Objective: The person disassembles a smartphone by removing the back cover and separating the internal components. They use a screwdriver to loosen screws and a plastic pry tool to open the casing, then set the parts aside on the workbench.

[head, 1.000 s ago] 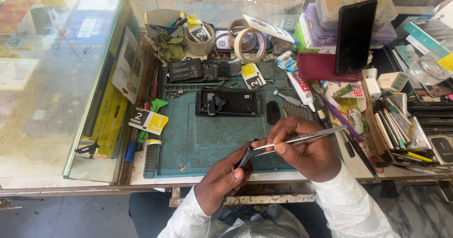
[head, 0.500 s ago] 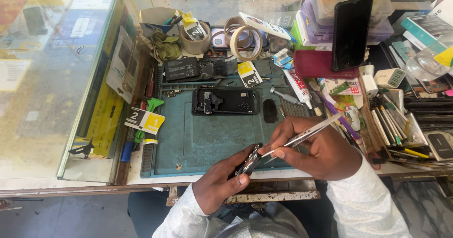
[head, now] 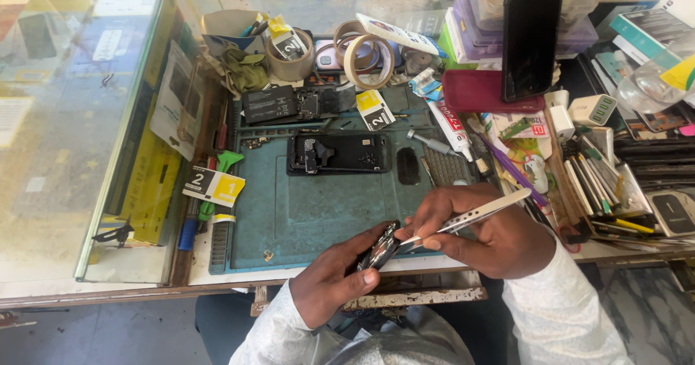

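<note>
Two hands work at the near edge of the teal mat (head: pixel 304 213), where bare room lies between them and the opened phone (head: pixel 340 153). Left hand (head: pixel 337 274) curls fingers tight around a small dark part (head: pixel 382 247), palm up. Right hand (head: pixel 492 238) pinches silver tweezers (head: pixel 463 222), tips touching that part. Its detail stays unreadable; clutter crowds the surface's right side.

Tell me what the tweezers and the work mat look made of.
Tweezers, in the right hand: likely steel, bright silvery sheen with highlights along the arm. Work mat: probably silicone or rubber, matte teal, moulded ridges and trays at its edges; material not certain.
</note>
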